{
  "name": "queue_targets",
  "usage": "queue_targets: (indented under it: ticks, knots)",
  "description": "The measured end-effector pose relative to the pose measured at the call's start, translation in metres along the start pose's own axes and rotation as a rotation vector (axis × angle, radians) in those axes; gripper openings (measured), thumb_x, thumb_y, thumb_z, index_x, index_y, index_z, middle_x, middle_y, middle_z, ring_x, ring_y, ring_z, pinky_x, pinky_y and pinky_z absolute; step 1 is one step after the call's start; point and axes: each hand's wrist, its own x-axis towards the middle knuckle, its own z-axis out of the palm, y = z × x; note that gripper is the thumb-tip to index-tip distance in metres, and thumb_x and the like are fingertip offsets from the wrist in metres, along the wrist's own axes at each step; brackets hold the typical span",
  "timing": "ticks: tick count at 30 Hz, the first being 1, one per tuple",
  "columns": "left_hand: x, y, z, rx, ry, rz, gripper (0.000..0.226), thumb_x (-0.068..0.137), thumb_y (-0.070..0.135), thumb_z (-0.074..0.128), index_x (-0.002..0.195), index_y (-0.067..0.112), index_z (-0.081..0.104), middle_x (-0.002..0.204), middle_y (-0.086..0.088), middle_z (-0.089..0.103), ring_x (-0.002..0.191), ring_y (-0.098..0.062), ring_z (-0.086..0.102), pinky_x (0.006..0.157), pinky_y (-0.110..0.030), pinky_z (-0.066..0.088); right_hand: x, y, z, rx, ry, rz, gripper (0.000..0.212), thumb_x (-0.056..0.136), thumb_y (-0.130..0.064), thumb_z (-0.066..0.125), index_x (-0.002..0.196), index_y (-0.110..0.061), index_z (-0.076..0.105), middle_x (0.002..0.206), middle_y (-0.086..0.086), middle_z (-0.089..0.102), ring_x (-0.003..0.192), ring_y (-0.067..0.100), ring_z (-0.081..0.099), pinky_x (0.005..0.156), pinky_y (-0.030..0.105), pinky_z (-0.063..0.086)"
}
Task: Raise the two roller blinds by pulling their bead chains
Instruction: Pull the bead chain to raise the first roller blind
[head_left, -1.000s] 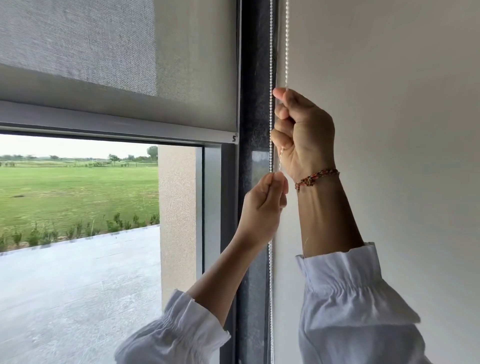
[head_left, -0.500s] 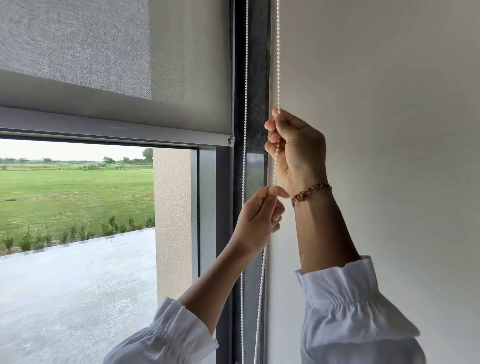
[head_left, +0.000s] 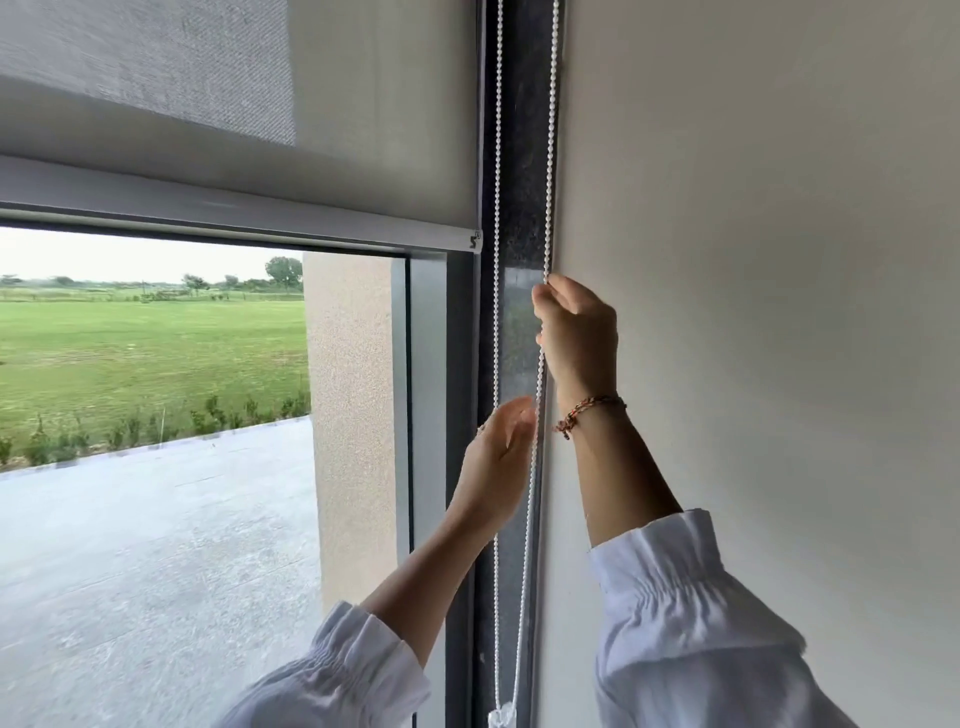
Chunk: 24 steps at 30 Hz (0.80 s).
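Note:
A grey roller blind (head_left: 363, 130) hangs over the top of the window, its bottom bar (head_left: 234, 218) partway up the glass. A white bead chain (head_left: 497, 156) runs down the dark window frame in two strands, ending in a loop near the bottom edge. My right hand (head_left: 576, 332) is closed around the right strand beside the wall. My left hand (head_left: 498, 462) sits lower with fingers spread, just left of that strand and not gripping it. Only one blind is visible.
A plain cream wall (head_left: 753, 260) fills the right side. The dark vertical window frame (head_left: 519, 104) stands between blind and wall. Through the glass (head_left: 156, 467) I see a paved terrace, a beige pillar (head_left: 353, 415) and a green field.
My right hand has drawn the chain downward. My left hand has let go of the strand and opened its fingers. The blind's bottom bar holds about the same place in the view.

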Motion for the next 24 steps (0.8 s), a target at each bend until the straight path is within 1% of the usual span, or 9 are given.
queue_targets:
  ticks: [2,4,6,7,9,12,16,19,24]
  knots:
    - [-0.012,-0.006,-0.014,0.133,0.050,0.056,0.027,0.097,0.026,0.040,0.118,0.018,0.053,0.113,-0.003,0.063,0.107,-0.018,0.057,0.091,-0.026,0.043,-0.017,0.011,0.010,-0.228,-0.007,-0.006,0.009,0.087,-0.025,0.052,0.085,-0.016,0.053,0.088,0.010,0.055,0.084,0.026,0.048,0.078,0.027,0.035]
    - [-0.027,-0.011,-0.035,0.215,0.109,0.116,0.022,0.095,0.024,0.040,0.110,0.020,0.056,0.105,0.001,0.065,0.097,-0.012,0.058,0.078,-0.013,0.042,-0.042,0.020,0.021,-0.325,-0.033,0.026,0.022,0.088,-0.026,0.052,0.103,-0.011,0.059,0.108,0.013,0.062,0.101,0.029,0.054,0.089,0.028,0.039]
    - [-0.044,-0.016,-0.059,0.272,0.126,0.161,0.018,0.095,0.024,0.041,0.105,0.022,0.056,0.098,0.003,0.067,0.091,-0.015,0.061,0.074,-0.021,0.045,-0.073,0.028,0.030,-0.358,-0.072,0.066,0.037,0.089,-0.026,0.052,0.122,-0.008,0.055,0.129,0.012,0.059,0.120,0.025,0.052,0.100,0.031,0.038]
    - [-0.053,-0.018,-0.074,0.314,0.115,0.168,0.018,0.095,0.025,0.042,0.106,0.022,0.055,0.099,0.000,0.069,0.092,-0.018,0.062,0.075,-0.029,0.048,-0.091,0.032,0.036,-0.382,-0.098,0.086,0.038,0.089,-0.026,0.051,0.123,-0.008,0.054,0.130,0.012,0.058,0.121,0.025,0.051,0.102,0.032,0.039]
    - [-0.071,-0.022,-0.103,0.387,0.102,0.151,0.021,0.094,0.028,0.045,0.111,0.020,0.054,0.104,-0.007,0.071,0.095,-0.023,0.065,0.077,-0.033,0.050,-0.129,0.035,0.046,-0.445,-0.158,0.136,0.038,0.090,-0.027,0.050,0.123,-0.009,0.055,0.129,0.012,0.059,0.121,0.025,0.052,0.101,0.032,0.040]
    - [-0.108,-0.024,-0.153,0.443,0.128,0.075,0.025,0.093,0.031,0.048,0.113,0.020,0.054,0.106,-0.009,0.071,0.093,-0.025,0.066,0.075,-0.028,0.046,-0.191,0.028,0.061,-0.497,-0.240,0.171,0.038,0.090,-0.026,0.052,0.122,-0.006,0.055,0.128,0.013,0.060,0.119,0.026,0.054,0.098,0.031,0.041]
    - [-0.182,-0.012,-0.225,0.502,0.203,0.016,0.020,0.090,0.030,0.052,0.109,0.023,0.056,0.097,-0.005,0.073,0.085,-0.024,0.066,0.072,-0.029,0.047,-0.276,-0.002,0.084,-0.474,-0.342,0.202,0.038,0.090,-0.027,0.051,0.122,-0.005,0.054,0.126,0.016,0.060,0.118,0.027,0.054,0.100,0.036,0.044]
    - [-0.254,0.003,-0.286,0.552,0.306,-0.038,0.020,0.089,0.030,0.054,0.108,0.024,0.057,0.093,-0.002,0.073,0.082,-0.020,0.066,0.070,-0.026,0.044,-0.345,-0.035,0.114,-0.441,-0.433,0.169,0.039,0.090,-0.029,0.051,0.121,-0.007,0.055,0.125,0.015,0.061,0.117,0.027,0.055,0.099,0.036,0.044]
    - [-0.383,0.043,-0.396,0.618,0.495,-0.188,0.020,0.090,0.024,0.055,0.110,0.021,0.057,0.099,-0.006,0.073,0.086,-0.024,0.068,0.076,-0.034,0.054,-0.468,-0.112,0.195,-0.307,-0.607,0.139,0.037,0.089,-0.030,0.054,0.118,-0.007,0.058,0.123,0.012,0.063,0.114,0.025,0.058,0.096,0.030,0.044]
